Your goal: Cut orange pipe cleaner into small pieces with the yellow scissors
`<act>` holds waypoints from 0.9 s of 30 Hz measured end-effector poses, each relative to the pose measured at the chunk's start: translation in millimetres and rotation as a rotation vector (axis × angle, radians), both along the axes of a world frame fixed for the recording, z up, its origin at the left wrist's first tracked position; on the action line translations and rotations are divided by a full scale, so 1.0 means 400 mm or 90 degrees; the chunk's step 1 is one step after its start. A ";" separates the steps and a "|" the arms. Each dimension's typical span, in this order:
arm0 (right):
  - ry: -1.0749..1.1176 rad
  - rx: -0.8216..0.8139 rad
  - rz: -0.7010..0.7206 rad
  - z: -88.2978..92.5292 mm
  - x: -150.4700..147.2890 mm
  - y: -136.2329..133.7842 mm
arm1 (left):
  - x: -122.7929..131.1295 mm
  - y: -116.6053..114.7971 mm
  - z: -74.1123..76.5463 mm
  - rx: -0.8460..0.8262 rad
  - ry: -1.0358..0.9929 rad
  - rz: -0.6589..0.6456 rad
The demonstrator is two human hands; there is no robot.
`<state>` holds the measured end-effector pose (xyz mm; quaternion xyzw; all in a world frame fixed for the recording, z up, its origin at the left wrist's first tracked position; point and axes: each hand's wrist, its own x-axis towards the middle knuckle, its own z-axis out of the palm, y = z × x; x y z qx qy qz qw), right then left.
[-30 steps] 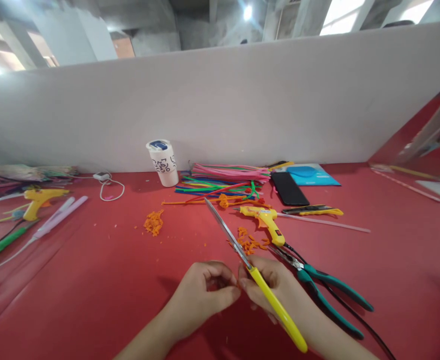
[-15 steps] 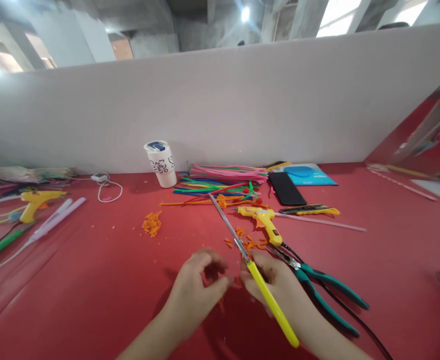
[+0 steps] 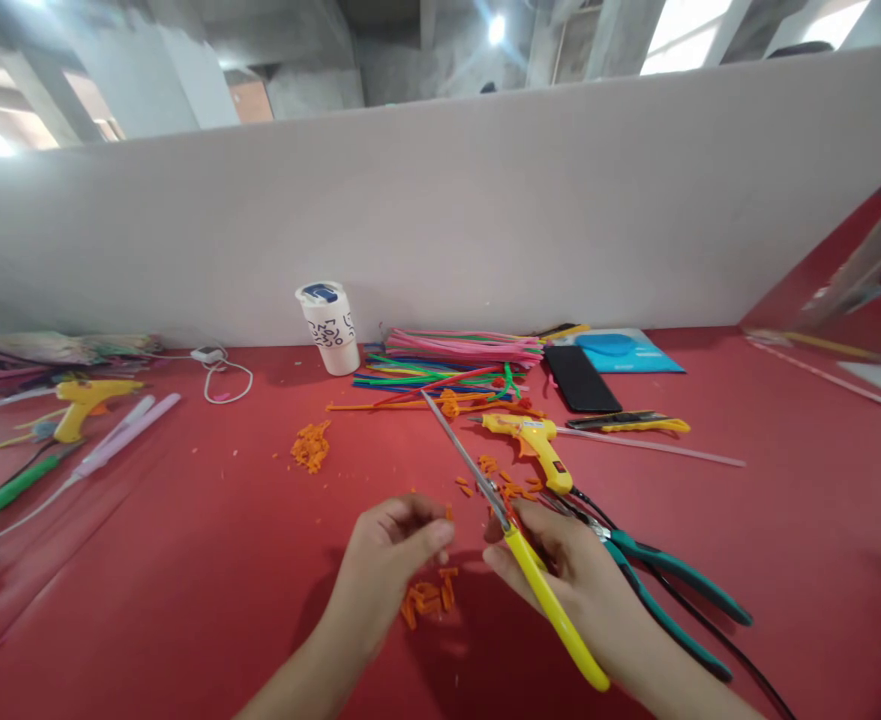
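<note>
My left hand (image 3: 391, 555) is closed in a pinch, with the tip of a small orange pipe cleaner piece (image 3: 449, 512) showing at its fingertips. On the red table just below lie several short orange pieces (image 3: 426, 598). My right hand (image 3: 571, 560) is closed round a pair of scissors with a yellow handle (image 3: 556, 610); its long metal blades point away to the upper left. Beyond the scissors more orange pieces (image 3: 515, 490) are scattered, and a small orange pile (image 3: 310, 447) sits farther left. The fingers of my right hand are partly hidden behind the handle.
A yellow glue gun (image 3: 526, 437) and green-handled pliers (image 3: 665, 580) lie close by my right hand. Behind are bundled pipe cleaners (image 3: 462, 347), a black phone (image 3: 582, 380), a utility knife (image 3: 627, 422) and a white cup (image 3: 329, 330). At left lies another glue gun (image 3: 84, 405).
My hands have moved slightly apart, and the orange pieces between and below them now show clearly on the table. The scissors stay in my right hand. The view has shifted slightly.
</note>
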<state>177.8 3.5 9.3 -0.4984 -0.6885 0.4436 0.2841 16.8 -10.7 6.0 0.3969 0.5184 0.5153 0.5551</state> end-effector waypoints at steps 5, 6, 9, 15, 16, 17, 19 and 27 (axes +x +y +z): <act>-0.256 0.121 0.028 0.002 0.005 -0.004 | -0.036 0.020 -0.003 0.044 -0.206 0.070; -0.292 0.142 0.033 -0.003 0.003 -0.004 | -0.041 0.023 -0.003 0.054 -0.222 0.076; -0.373 0.186 0.052 -0.023 0.000 -0.003 | -0.047 0.028 0.001 0.080 -0.240 0.090; -0.452 0.285 0.081 -0.045 0.006 -0.003 | -0.048 0.022 0.007 0.092 -0.262 0.109; -0.458 0.300 0.081 -0.046 0.008 -0.004 | -0.048 0.022 0.007 0.093 -0.264 0.109; -0.461 0.316 0.080 -0.047 0.008 -0.004 | -0.047 0.022 0.006 0.094 -0.266 0.109; -0.464 0.348 0.076 -0.050 0.009 -0.005 | -0.047 0.022 0.005 0.094 -0.266 0.107; -0.474 0.376 0.080 -0.055 0.005 0.001 | -0.046 0.023 0.007 0.085 -0.273 0.122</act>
